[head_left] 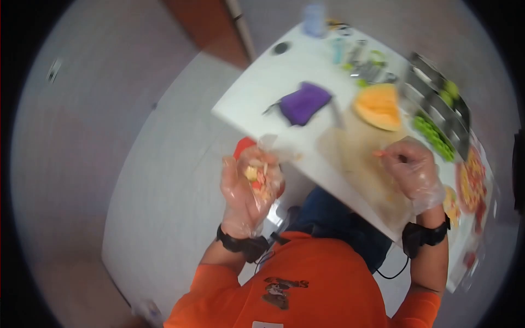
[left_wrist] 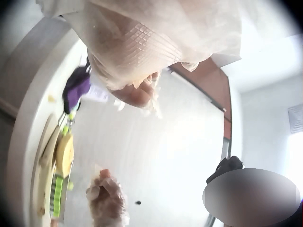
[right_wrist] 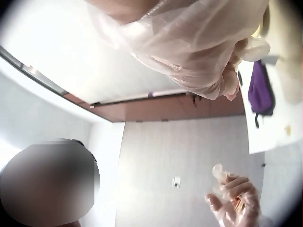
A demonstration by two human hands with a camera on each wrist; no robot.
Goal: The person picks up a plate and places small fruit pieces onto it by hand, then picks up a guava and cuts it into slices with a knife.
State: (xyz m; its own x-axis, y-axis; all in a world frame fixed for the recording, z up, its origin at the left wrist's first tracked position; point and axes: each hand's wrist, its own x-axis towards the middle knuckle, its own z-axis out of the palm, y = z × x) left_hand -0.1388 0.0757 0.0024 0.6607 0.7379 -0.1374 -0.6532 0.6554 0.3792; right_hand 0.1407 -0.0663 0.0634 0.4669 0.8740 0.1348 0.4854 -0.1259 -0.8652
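Just off the bench, L hand cups chopped bits, palm up, prob. so none spill; R hand pinches a reddish piece above the cutting board, likely to catch drips.

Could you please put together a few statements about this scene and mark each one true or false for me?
1. The left hand holds small food pieces. True.
2. The purple item lies on the cutting board. False: it lies on the white table, apart from the board.
3. The right hand pinches a small reddish piece. True.
4. The right hand has no covering. False: it wears a clear glove.
5. The person's shirt is orange. True.
6. The cut melon is in the left hand. False: it sits at the far end of the cutting board.
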